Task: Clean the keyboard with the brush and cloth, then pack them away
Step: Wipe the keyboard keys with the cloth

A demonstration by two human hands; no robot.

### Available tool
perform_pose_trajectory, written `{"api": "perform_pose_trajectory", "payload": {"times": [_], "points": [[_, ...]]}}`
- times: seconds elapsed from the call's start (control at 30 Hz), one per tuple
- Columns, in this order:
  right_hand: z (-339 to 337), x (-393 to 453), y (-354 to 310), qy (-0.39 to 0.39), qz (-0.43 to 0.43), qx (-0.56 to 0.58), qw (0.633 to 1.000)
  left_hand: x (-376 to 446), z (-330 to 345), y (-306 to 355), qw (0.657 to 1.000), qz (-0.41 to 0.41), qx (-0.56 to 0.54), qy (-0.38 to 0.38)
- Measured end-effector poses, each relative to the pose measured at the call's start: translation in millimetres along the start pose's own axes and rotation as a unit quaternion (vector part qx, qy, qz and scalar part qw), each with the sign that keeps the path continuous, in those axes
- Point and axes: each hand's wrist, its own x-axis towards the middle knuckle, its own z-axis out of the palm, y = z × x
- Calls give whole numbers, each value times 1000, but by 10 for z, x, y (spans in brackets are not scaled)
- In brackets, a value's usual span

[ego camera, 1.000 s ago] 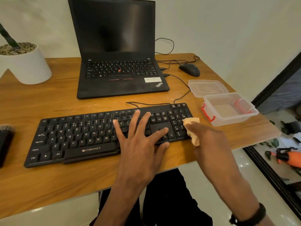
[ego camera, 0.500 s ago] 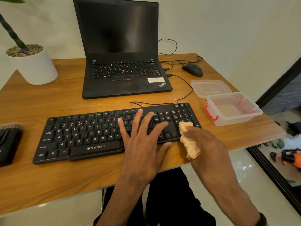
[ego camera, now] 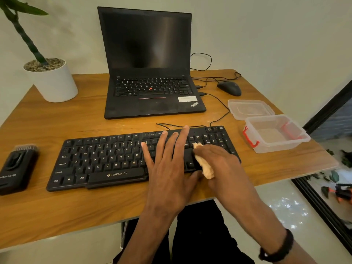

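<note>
We see the left hand [ego camera: 169, 168] covering the keys at the keyboard's [ego camera: 106, 161] centre-right. The right hand [ego camera: 219, 164] hides most of the cloth [ego camera: 206, 168] and its grip. At the frame's left edge the brush [ego camera: 17, 166] is cut off; the plant [ego camera: 21, 29] is cropped at upper left. The laptop's [ego camera: 150, 73] sticker is too blurred to read.

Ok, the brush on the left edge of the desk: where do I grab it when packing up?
Grip the brush across its black body, coming from above with the left hand. It lies flat, bristles pointing away toward the wall, so the long sides are probably free for fingers and thumb.
</note>
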Motion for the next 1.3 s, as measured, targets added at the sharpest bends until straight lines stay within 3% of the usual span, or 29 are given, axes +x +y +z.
{"api": "perform_pose_trajectory", "payload": {"times": [0.27,0.5,0.73,0.87,1.03,1.2,1.3], "points": [[-117,217,-125,-34,4,-64,997,-2,-14,23,999,-10,-45,21],[22,199,-301,-22,-69,-32,997,13,-10,-4,996,-14,-75,38],[-35,-108,-67,-41,-96,5,994,34,-8,0,997,-29,-69,36],[-103,-183,111,0,-61,-28,998,34,-37,4,997,-27,-65,27],[-154,74,230,57,65,-10,996,40,-36,3,998,-29,-57,22],[1,326,-84,11,44,25,999,22,-22,-13,997,-28,-65,35],[-19,299,-68,41,50,41,997,29,-19,-5,997,-30,-68,37]]}}
